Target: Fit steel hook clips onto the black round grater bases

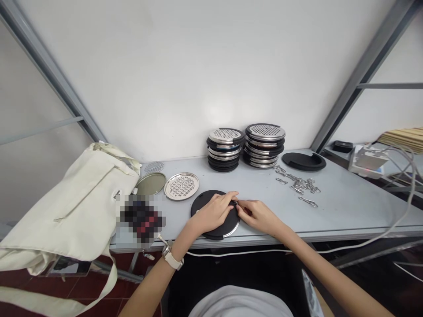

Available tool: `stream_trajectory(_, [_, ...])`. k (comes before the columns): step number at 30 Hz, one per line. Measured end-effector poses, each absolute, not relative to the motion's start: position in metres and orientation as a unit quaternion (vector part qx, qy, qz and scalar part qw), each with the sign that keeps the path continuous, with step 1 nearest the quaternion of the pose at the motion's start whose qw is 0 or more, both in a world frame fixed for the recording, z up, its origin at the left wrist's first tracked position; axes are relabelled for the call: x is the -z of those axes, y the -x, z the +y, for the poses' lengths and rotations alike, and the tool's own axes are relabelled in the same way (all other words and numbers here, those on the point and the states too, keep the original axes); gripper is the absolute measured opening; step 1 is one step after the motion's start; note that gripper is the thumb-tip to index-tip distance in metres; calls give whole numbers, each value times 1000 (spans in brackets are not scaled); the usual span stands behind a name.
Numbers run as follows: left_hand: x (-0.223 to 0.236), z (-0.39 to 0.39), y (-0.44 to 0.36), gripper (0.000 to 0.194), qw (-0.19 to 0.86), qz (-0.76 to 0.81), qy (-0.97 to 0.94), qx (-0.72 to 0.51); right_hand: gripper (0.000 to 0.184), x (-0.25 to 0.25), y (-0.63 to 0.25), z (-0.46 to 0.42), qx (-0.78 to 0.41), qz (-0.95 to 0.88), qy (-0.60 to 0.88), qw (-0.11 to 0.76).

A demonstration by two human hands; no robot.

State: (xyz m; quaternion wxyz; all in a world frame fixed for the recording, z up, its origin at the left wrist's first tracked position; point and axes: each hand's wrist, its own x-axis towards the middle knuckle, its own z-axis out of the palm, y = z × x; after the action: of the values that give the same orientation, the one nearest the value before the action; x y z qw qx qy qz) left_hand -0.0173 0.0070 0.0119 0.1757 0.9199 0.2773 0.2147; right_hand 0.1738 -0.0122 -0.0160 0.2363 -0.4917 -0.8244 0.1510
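A round black disc with a strip of silver metal rim at its lower right lies near the front edge of the table. My left hand rests over it, fingers bent together at its right edge. From the other side, my right hand is closed in a pinch at the same edge. A small dark piece shows between the fingertips of both hands; its kind is mostly hidden. Left of the disc lies a round metal plate with rough holes, and beside it a plain olive-coloured round plate.
Two stacks of black-rimmed perforated discs stand by the wall. A black holder and several metal snap hooks lie right. A cream bag covers the left end. A white cable runs along the front edge.
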Motion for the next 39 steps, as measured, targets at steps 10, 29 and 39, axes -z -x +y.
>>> stream_trajectory(10, [-13, 6, 18, 38, 173, 281, -920, -213, 27, 18, -172, -13, -141, -818, 500, 247])
stream_trajectory(29, [-10, 8, 18, 38, 177, 271, -918, -227, 26, 18, -173, -13, -147, -818, 495, 252])
stream_trajectory(39, [-9, 8, 18, 36, 172, 276, -917, -230, 34, 19, -174, -12, -149, -820, 498, 241])
